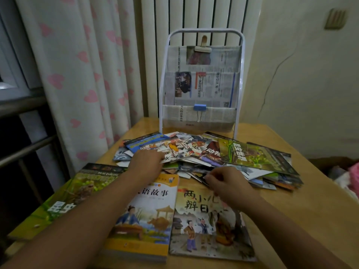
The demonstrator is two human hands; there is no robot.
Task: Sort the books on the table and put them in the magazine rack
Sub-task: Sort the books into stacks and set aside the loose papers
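White-framed magazine rack (202,80), far: 3 newspaper-lined pockets. Near: 3 books (147,216) laid flat. Left hand (145,162) and right hand (227,181) each pinch books from the pile (213,158).

Heart-print curtain (77,84), white radiator (194,16)

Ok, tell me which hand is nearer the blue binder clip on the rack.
Left. The left hand lies on the book pile, below and left of the blue binder clip; the right hand sits lower, nearer the person, at the pile's front edge.
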